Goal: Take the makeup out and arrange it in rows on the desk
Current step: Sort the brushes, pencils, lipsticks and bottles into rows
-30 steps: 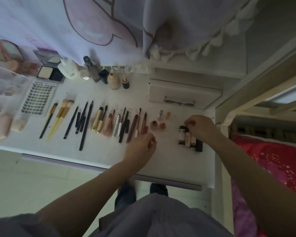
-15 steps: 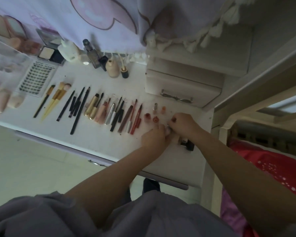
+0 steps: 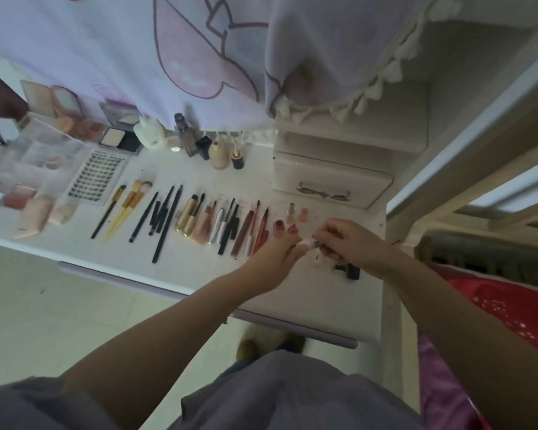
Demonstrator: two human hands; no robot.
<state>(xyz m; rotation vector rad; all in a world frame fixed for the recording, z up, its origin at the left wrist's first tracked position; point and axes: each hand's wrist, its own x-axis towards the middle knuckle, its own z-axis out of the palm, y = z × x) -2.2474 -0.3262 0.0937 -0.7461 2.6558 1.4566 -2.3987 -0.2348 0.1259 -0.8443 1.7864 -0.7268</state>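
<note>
Down low, a grey cloth garment (image 3: 286,395) is seen, with two bare arms reaching out over the white worktop (image 3: 292,293). A small pale tube with a silver band (image 3: 308,243) is held between both hands, just above the worktop. The fingers of the left hand (image 3: 277,256) are curled and pinched on its pale end. The fingers of the right hand (image 3: 350,243) are curled on its other end. A short black tube (image 3: 352,270) is seen lying on the worktop just under the right hand, partly hidden.

Next to the left hand, a long row of makeup is laid side by side: red and brown lip pencils (image 3: 255,231), gold tubes (image 3: 188,217), thin black pencils (image 3: 163,223) and yellow-handled brushes (image 3: 126,207). Small round red pots (image 3: 284,226) are placed near the hands, with two little pink bottles (image 3: 297,212) just behind them.

Farther back, a sheet of false lashes (image 3: 98,176), a clear plastic box (image 3: 38,159), a beige round bottle (image 3: 218,155) and a white drawer with a metal handle (image 3: 330,181) are seen. Behind all of it, a lilac curtain with a pink drawing (image 3: 168,57) is hung.
</note>
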